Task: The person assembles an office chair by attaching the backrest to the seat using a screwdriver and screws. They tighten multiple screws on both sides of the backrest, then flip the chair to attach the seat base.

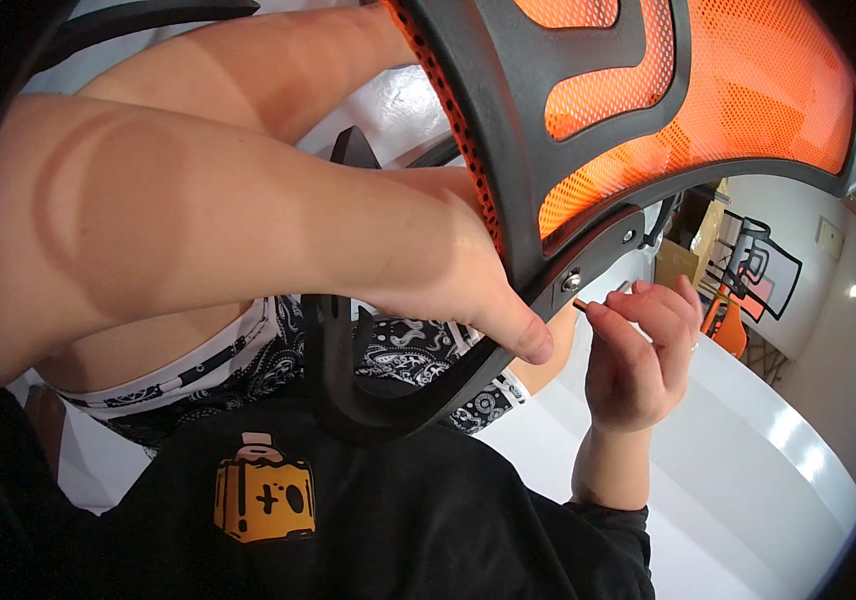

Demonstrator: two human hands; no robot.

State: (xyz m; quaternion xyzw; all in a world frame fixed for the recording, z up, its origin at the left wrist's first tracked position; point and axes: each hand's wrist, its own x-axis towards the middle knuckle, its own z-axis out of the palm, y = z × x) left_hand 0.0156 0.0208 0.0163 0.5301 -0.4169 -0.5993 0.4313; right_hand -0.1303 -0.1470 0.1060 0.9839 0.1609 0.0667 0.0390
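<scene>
The orange mesh chair backrest (718,90) stands tilted over the person's legs, its lower side joining a curved black bar (448,395) at a flat bracket (598,258). The left hand (468,285) is closed around the frame there, thumb laid along the black edge — a sound brace, since the bracket should not twist while the bolt is worked. The right hand (643,345) pinches a thin tool, likely a hex key (581,306), between thumb and fingertips, just beside the near bolt (572,282); whether its tip is seated in the head cannot be told.

To do this well, set the tip fully and squarely in the socket before any force — a slanted key could strip it. Short, even turns seem best, with the far bolt (629,236) brought to similar tightness so the bracket sits flat.
</scene>
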